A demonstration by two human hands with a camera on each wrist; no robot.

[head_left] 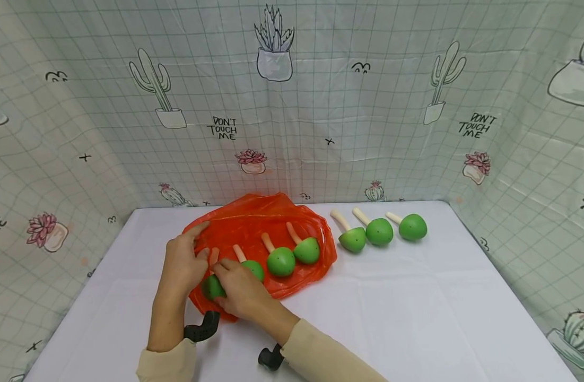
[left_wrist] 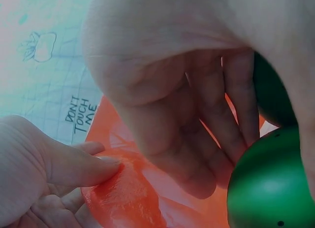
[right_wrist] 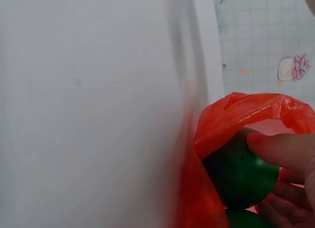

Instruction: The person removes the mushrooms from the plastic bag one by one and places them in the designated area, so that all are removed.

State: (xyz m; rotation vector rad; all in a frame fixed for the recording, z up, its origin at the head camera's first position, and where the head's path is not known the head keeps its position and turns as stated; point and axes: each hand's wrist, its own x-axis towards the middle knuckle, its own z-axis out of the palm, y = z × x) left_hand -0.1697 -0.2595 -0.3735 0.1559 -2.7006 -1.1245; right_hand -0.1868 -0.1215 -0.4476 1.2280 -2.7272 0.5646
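A red plastic bag [head_left: 292, 289] lies spread on the table, with several green round-headed toys with pale handles on or in it. My left hand [head_left: 184, 265] is at the bag's left side, and in the left wrist view its thumb [left_wrist: 83, 164] pinches the red plastic. My right hand [head_left: 244, 289] reaches in from the front and grips the leftmost green-headed toy [head_left: 211, 288]. Its thumb [right_wrist: 283, 149] presses on the green head [right_wrist: 241, 174] beside the bag's rim in the right wrist view. Another toy [head_left: 254, 269] is partly hidden behind the right hand.
Three more green-headed toys [head_left: 379, 232] lie in a row on the white table [head_left: 392, 318], right of the bag. A printed cloth [head_left: 315, 106] with cactus drawings hangs behind the table and along both sides. Black camera mounts [head_left: 203, 328] stick out from the wrists.
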